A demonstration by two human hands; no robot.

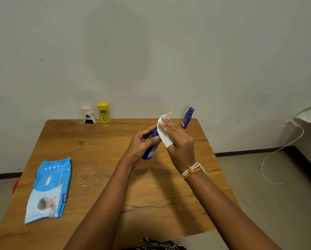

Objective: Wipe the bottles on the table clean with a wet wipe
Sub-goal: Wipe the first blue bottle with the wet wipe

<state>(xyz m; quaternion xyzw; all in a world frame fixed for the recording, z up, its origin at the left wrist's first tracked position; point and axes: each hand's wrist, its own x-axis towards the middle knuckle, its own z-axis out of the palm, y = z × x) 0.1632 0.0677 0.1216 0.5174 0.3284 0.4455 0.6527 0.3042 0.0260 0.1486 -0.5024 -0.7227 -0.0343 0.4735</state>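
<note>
My left hand (142, 141) grips a blue bottle (151, 150) and holds it tilted above the wooden table (89, 159). My right hand (178, 139) holds a white wet wipe (164, 134) against the bottle's upper part, which the wipe and fingers hide. Another blue bottle (187, 118) stands at the table's far right edge. By the wall at the far left stand a yellow bottle (103, 113) and a white bottle with a pink cap (88, 115).
A blue pack of wet wipes (49, 190) lies flat on the table's left side. A white cord (277, 156) trails on the floor to the right. The wall runs right behind the table's far edge.
</note>
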